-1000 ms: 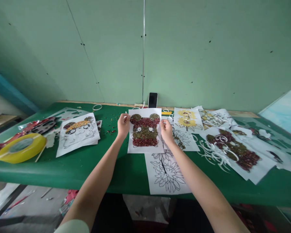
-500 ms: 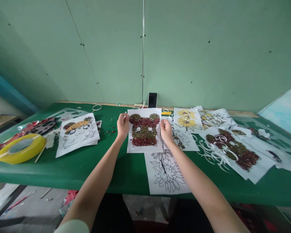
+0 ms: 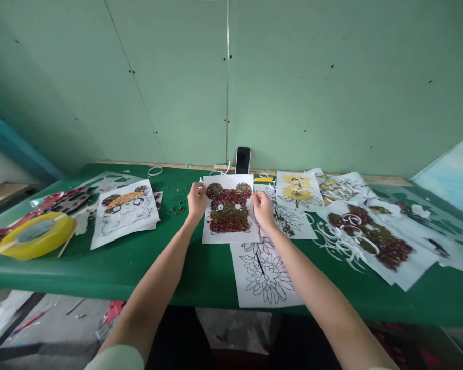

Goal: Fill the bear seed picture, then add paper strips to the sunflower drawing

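A white sheet with a bear picture [image 3: 229,209] filled in with red and green bits is held up over the green table [image 3: 200,272]. My left hand [image 3: 196,200] pinches its left edge near the top. My right hand [image 3: 263,208] pinches its right edge. Below it lies a line drawing of a flower [image 3: 264,271], overhanging the table's front edge.
A yellow tape roll [image 3: 34,234] and a hamster picture [image 3: 125,210] lie at the left. Several finished and cut sheets [image 3: 370,236] cover the right side. A phone [image 3: 243,160] leans on the green wall behind. Loose red bits [image 3: 176,208] dot the table.
Both hands have tilted the bear sheet slightly and drawn a little closer together; the right hand has shifted left along the edge.
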Demonstrator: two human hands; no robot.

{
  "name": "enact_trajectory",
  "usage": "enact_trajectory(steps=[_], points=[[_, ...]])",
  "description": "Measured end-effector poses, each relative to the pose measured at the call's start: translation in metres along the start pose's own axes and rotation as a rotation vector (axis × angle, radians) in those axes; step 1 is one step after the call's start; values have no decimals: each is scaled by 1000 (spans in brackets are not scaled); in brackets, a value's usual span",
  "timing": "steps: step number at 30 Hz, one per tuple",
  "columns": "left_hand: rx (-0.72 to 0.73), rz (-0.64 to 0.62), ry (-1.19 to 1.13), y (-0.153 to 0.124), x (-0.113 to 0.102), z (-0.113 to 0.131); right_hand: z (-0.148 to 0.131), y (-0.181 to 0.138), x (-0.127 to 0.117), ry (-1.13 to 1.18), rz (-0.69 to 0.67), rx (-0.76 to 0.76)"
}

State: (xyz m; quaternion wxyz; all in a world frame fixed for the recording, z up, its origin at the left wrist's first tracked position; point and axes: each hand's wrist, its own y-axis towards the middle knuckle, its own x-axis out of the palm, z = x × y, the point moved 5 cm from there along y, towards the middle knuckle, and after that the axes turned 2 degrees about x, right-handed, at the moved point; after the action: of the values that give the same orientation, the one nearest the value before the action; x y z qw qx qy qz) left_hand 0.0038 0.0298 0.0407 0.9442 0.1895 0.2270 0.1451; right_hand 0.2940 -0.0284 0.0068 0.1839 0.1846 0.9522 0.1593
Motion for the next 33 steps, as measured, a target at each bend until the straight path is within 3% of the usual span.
enact_trajectory(steps=[8, 19, 29, 33], points=[[-127, -61, 136, 5, 8, -23, 13, 1, 6, 52, -62, 48], [-193, -134, 270, 5, 8, -26, 3, -2, 4, -327, -194, 8], [-208, -216, 344, 1, 5, -19, -15, -12, -3, -553, -435, -73], [-198, -234, 378, 0, 4, -17, -19, -12, -5, -665, -430, -131]])
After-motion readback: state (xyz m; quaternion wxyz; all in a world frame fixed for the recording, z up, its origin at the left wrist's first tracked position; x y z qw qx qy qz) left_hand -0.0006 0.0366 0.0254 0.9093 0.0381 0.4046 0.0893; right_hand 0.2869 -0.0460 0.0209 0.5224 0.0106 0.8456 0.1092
